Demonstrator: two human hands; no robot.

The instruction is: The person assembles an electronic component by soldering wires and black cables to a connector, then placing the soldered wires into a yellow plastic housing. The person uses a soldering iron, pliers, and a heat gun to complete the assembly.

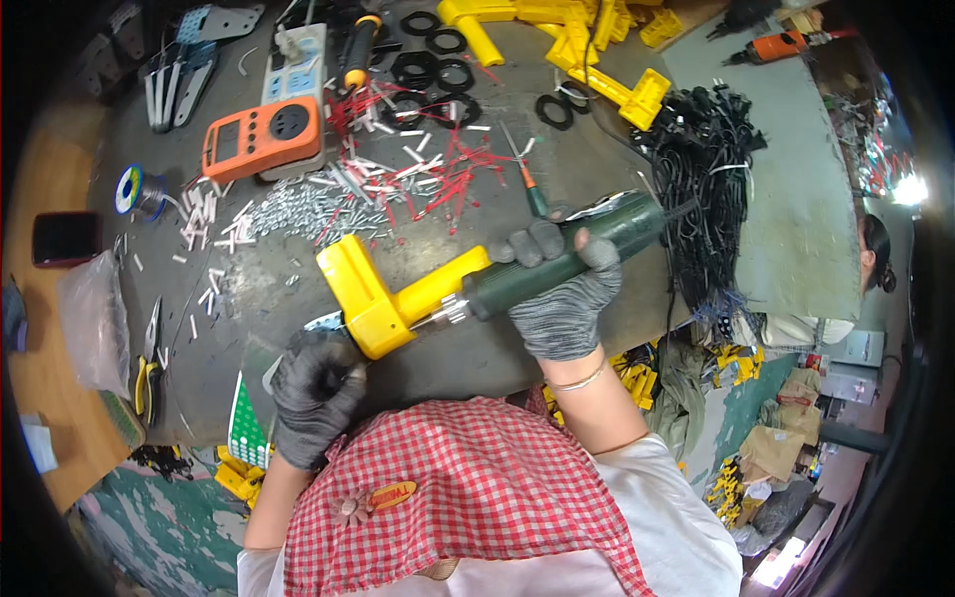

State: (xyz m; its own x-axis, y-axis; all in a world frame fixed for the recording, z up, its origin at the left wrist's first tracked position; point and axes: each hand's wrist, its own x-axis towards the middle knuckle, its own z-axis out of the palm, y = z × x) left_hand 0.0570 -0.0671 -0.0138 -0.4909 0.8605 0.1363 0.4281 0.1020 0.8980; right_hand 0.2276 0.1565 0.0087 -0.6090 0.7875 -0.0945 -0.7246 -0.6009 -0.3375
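My right hand (567,298), in a grey knit glove, is wrapped round a dark green electric screwdriver (557,261). The driver lies nearly level, its silver nose pointing left and meeting the lower end of a yellow plastic housing (370,303). That housing has a wide block and a handle-like arm stretching right to the driver. My left hand (316,393), gloved alike, is curled closed just below and left of the housing. Bits of a pale metal plate (324,321) show beside its fingers; the hand covers most of that piece and how it joins the housing.
Loose screws (313,207), white sleeves and red wires cover the mid-table near an orange multimeter (264,137). Black cords (701,149) are heaped right; yellow housings (577,40) and black rings (455,75) lie at the back. Pliers (149,363) and a solder spool (139,191) are left.
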